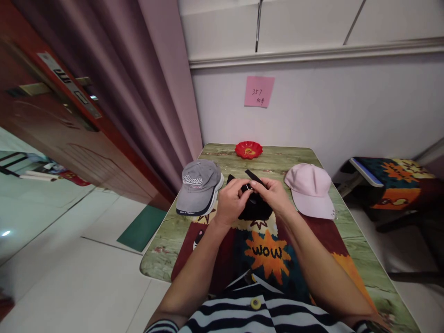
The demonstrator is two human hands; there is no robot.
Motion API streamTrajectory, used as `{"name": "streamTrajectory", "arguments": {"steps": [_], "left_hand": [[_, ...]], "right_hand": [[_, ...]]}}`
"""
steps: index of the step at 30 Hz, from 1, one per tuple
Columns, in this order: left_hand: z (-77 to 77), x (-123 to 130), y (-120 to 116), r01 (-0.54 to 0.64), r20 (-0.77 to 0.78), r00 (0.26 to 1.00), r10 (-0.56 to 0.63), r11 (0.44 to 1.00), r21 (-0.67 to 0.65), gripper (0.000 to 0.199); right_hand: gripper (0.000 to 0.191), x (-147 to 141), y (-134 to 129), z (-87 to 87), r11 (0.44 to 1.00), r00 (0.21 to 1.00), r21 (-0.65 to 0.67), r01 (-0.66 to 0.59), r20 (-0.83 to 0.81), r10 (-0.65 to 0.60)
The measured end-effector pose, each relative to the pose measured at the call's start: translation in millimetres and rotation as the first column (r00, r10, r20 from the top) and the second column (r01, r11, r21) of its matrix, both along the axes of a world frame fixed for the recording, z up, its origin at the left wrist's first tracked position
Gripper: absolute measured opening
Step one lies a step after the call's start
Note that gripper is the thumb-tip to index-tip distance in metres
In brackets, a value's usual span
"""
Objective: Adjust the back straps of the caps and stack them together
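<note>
A black cap (256, 212) sits on the patterned mat in front of me, partly covered by my hands. Its dark strap (253, 175) sticks up between my fingers, beside a small shiny metal buckle (248, 187). My left hand (231, 201) is closed in a pinch at the buckle. On the strap just to the right, my right hand (274, 194) is pinched closed between thumb and fingers. A grey cap (199, 187) with "Always" lettering lies left of my hands. To their right lies a pale pink cap (310, 189).
The wood-patterned table (159, 249) carries a colourful mat (267, 252) and, at its back edge, a red scalloped dish (249, 150). A pink note (259, 91) is stuck on the wall. A wooden door (86, 111) and curtain (152, 69) are at left, a covered stool (395, 178) at right.
</note>
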State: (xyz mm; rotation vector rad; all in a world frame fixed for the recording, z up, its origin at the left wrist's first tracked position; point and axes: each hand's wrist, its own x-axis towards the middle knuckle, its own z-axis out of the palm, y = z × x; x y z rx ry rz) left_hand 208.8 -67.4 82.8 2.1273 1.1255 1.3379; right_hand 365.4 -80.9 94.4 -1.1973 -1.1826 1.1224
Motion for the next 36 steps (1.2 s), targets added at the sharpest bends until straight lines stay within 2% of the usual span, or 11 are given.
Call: {"name": "streamTrajectory", "arguments": {"steps": [4, 8, 11, 16, 19, 22, 25, 27, 30, 33, 36], "left_hand": [[-0.7, 1.5, 2.5, 0.002, 0.231, 0.972, 0.046, 0.979, -0.202, 0.021], [-2.1, 2.7, 4.1, 0.126, 0.42, 0.906, 0.055, 0.911, -0.392, 0.031], [-1.0, 4.4, 2.7, 0.195, 0.487, 0.871, 0.067, 0.863, -0.466, 0.037], [3.6, 6.6, 0.2, 0.269, 0.562, 0.824, 0.068, 0.827, -0.494, 0.036], [4.3, 5.4, 0.2, 0.285, 0.586, 0.807, 0.072, 0.823, -0.492, 0.036], [3.7, 4.2, 0.3, 0.271, 0.593, 0.8, 0.094, 0.825, -0.496, 0.036], [3.7, 4.5, -0.2, 0.249, 0.59, 0.799, 0.118, 0.827, -0.503, 0.036], [4.4, 5.1, -0.7, 0.241, 0.583, 0.803, 0.124, 0.827, -0.508, 0.037], [4.7, 5.2, -0.8, 0.23, 0.564, 0.817, 0.123, 0.827, -0.513, 0.037], [2.8, 4.2, 0.0, 0.227, 0.554, 0.825, 0.116, 0.829, -0.511, 0.037], [-0.1, 3.8, 1.2, 0.218, 0.546, 0.83, 0.12, 0.83, -0.513, 0.038]], "right_hand": [[0.044, 9.1, -0.7, -2.6, 0.994, 0.996, 0.087, 0.073, 0.047, -0.077], [0.038, 15.6, -1.4, -6.1, 0.991, 0.988, 0.107, 0.082, 0.122, -0.095], [0.034, 15.5, -2.5, -6.6, 0.992, 0.982, 0.113, 0.052, 0.173, -0.071], [0.036, 11.4, -4.3, -4.6, 0.984, 0.941, 0.167, 0.057, 0.32, -0.109], [0.041, 11.2, -4.6, -3.5, 0.994, 0.968, 0.107, 0.009, 0.248, -0.036], [0.042, 12.8, -5.2, -2.2, 0.996, 0.983, 0.086, 0.011, 0.183, -0.026], [0.04, 14.5, -6.3, -0.8, 0.993, 0.97, 0.115, -0.026, 0.243, -0.003], [0.038, 15.9, -7.2, 0.4, 0.986, 0.936, 0.148, -0.072, 0.353, 0.015], [0.034, 19.6, -9.3, 3.2, 0.965, 0.843, 0.233, -0.118, 0.538, -0.027], [0.027, 26.4, -11.5, 5.8, 0.946, 0.788, 0.294, -0.139, 0.611, -0.074], [0.025, 34.2, -11.4, 4.4, 0.965, 0.854, 0.248, -0.088, 0.517, -0.055]]}}
